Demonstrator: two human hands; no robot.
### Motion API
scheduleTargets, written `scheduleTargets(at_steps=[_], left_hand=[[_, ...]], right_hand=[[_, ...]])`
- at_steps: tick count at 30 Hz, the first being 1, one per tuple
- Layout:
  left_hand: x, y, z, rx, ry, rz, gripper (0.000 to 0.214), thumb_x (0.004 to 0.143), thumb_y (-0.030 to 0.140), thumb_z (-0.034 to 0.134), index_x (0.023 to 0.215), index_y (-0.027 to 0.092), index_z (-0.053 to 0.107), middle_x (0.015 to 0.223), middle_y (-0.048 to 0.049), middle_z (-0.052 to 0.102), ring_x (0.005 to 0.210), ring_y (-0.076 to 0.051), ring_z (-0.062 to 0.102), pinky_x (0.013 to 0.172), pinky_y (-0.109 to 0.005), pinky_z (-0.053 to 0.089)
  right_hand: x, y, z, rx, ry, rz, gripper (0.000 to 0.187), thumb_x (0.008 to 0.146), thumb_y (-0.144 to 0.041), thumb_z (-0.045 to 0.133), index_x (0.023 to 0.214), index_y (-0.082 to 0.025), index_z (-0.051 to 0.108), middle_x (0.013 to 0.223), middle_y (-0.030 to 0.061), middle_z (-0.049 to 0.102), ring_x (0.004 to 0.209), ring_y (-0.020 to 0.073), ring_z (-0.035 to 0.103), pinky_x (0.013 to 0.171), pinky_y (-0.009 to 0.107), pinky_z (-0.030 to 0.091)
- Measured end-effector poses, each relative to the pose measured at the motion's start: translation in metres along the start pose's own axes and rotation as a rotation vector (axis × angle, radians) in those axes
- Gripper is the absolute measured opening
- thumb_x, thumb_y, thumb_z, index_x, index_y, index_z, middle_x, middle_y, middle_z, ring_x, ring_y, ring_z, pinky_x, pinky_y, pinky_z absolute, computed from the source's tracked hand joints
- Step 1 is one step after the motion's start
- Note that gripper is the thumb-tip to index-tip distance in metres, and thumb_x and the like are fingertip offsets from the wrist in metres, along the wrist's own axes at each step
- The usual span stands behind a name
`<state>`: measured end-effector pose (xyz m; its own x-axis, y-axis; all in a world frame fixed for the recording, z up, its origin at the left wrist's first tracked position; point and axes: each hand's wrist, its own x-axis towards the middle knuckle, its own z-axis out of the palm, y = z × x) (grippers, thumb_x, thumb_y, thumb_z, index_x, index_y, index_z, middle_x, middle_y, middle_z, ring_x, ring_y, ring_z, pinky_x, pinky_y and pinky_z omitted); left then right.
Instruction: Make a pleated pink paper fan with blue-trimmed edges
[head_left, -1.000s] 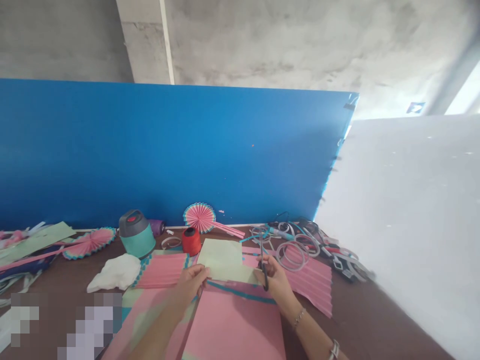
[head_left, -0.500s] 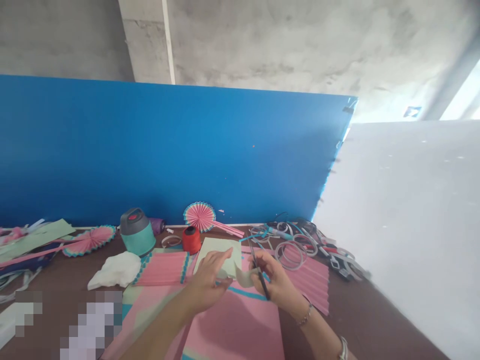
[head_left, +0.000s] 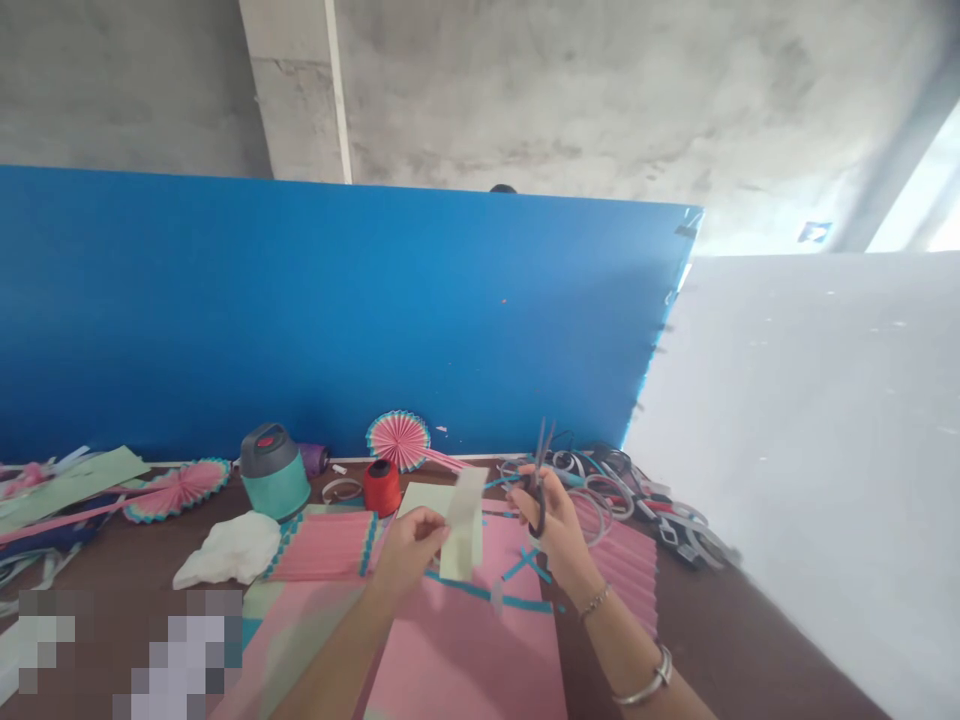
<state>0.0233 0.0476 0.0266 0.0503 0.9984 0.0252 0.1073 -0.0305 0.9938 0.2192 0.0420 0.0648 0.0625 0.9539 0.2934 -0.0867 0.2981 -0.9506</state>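
My left hand (head_left: 409, 545) is closed in a pinch on a narrow pale green paper strip (head_left: 463, 520), held upright above the table. My right hand (head_left: 551, 520) grips a pair of scissors (head_left: 541, 462) with the blades pointing up and slightly apart. A larger pale green sheet (head_left: 424, 497) lies flat just behind the strip. Under both hands lies a pink sheet (head_left: 465, 660) with teal strips (head_left: 495, 598) across it.
Pleated pink paper (head_left: 326, 542) lies to the left and right. A red thread spool (head_left: 382, 485), a teal flask (head_left: 274, 470), a white cloth (head_left: 229, 548), paper fans (head_left: 398, 439) and a tangle of rings and bands (head_left: 622, 485) sit along the blue board (head_left: 300, 310). A white panel (head_left: 810, 450) rises at right.
A narrow strip has come off the green sheet and my left hand has lifted it. My right hand has raised the scissors, turning the blades from pointing down to pointing up.
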Motion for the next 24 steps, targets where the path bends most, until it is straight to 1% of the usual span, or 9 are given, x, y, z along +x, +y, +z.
scheduleTargets(at_steps=[1, 2, 5, 6, 8, 10, 16, 19, 24], left_hand=[[0.003, -0.005, 0.0, -0.078, 0.071, -0.052, 0.023, 0.058, 0.039, 0.063, 0.065, 0.018, 0.056, 0.052, 0.0033, 0.053, 0.05, -0.013, 0.05, 0.051, -0.024, 0.038], [0.005, -0.011, -0.001, -0.136, 0.125, -0.079, 0.026, 0.056, 0.041, 0.064, 0.065, 0.017, 0.057, 0.052, 0.003, 0.053, 0.05, -0.013, 0.051, 0.051, -0.024, 0.038], [0.007, -0.024, -0.002, -0.26, 0.187, -0.091, 0.031, 0.058, 0.046, 0.065, 0.064, 0.017, 0.057, 0.056, 0.0015, 0.056, 0.054, -0.013, 0.054, 0.053, -0.023, 0.039], [0.006, -0.027, -0.002, -0.284, 0.208, -0.092, 0.032, 0.058, 0.047, 0.065, 0.064, 0.017, 0.057, 0.057, 0.0016, 0.057, 0.055, -0.013, 0.054, 0.055, -0.023, 0.04], [0.005, -0.032, -0.003, -0.332, 0.247, -0.085, 0.032, 0.06, 0.047, 0.066, 0.063, 0.017, 0.056, 0.057, 0.0025, 0.056, 0.056, -0.013, 0.055, 0.057, -0.023, 0.041], [0.004, -0.035, -0.003, -0.393, 0.276, -0.077, 0.031, 0.061, 0.046, 0.067, 0.063, 0.018, 0.054, 0.057, 0.0036, 0.055, 0.057, -0.012, 0.054, 0.059, -0.024, 0.042], [0.003, -0.039, -0.004, -0.514, 0.295, -0.098, 0.032, 0.06, 0.044, 0.071, 0.069, 0.017, 0.056, 0.061, 0.0025, 0.058, 0.058, -0.013, 0.057, 0.061, -0.025, 0.045], [0.002, -0.039, -0.003, -0.536, 0.277, -0.082, 0.03, 0.062, 0.043, 0.071, 0.07, 0.017, 0.057, 0.063, 0.0019, 0.059, 0.061, -0.013, 0.058, 0.062, -0.025, 0.046], [-0.002, -0.036, 0.0, -0.535, 0.221, -0.067, 0.03, 0.065, 0.043, 0.069, 0.071, 0.016, 0.058, 0.065, 0.0008, 0.061, 0.063, -0.014, 0.061, 0.063, -0.026, 0.048]], right_hand=[[-0.003, 0.006, 0.001, -0.011, 0.02, 0.042, 0.037, 0.071, -0.044, 0.064, 0.097, -0.022, 0.049, 0.066, -0.0037, 0.054, 0.055, 0.0097, 0.047, 0.049, 0.02, 0.036], [-0.007, 0.012, 0.002, -0.031, -0.003, 0.096, 0.04, 0.071, -0.048, 0.063, 0.096, -0.02, 0.05, 0.063, -0.0031, 0.054, 0.054, 0.0108, 0.048, 0.047, 0.02, 0.035], [-0.023, 0.034, 0.01, -0.092, -0.206, 0.317, 0.05, 0.066, -0.061, 0.06, 0.089, -0.017, 0.054, 0.052, -0.003, 0.052, 0.045, 0.0107, 0.045, 0.039, 0.02, 0.028], [-0.029, 0.042, 0.013, -0.12, -0.279, 0.347, 0.048, 0.068, -0.061, 0.058, 0.086, -0.016, 0.055, 0.051, -0.0029, 0.052, 0.044, 0.0096, 0.043, 0.04, 0.02, 0.028], [-0.038, 0.054, 0.018, -0.171, -0.371, 0.367, 0.046, 0.064, -0.059, 0.062, 0.074, -0.015, 0.057, 0.048, -0.0044, 0.047, 0.044, 0.0085, 0.042, 0.043, 0.02, 0.031], [-0.043, 0.062, 0.022, -0.214, -0.42, 0.388, 0.043, 0.063, -0.057, 0.065, 0.071, -0.015, 0.058, 0.047, -0.0057, 0.044, 0.042, 0.0076, 0.04, 0.042, 0.019, 0.03], [-0.048, 0.068, 0.021, -0.341, -0.424, 0.438, 0.032, 0.066, -0.044, 0.067, 0.077, -0.015, 0.06, 0.049, -0.0058, 0.045, 0.043, 0.0074, 0.04, 0.04, 0.018, 0.029], [-0.05, 0.067, 0.022, -0.367, -0.433, 0.416, 0.028, 0.068, -0.041, 0.065, 0.078, -0.015, 0.062, 0.051, -0.0052, 0.046, 0.044, 0.0073, 0.039, 0.04, 0.017, 0.028], [-0.053, 0.068, 0.026, -0.42, -0.419, 0.378, 0.027, 0.066, -0.04, 0.068, 0.077, -0.016, 0.064, 0.051, -0.0047, 0.047, 0.046, 0.0073, 0.038, 0.041, 0.017, 0.028]])
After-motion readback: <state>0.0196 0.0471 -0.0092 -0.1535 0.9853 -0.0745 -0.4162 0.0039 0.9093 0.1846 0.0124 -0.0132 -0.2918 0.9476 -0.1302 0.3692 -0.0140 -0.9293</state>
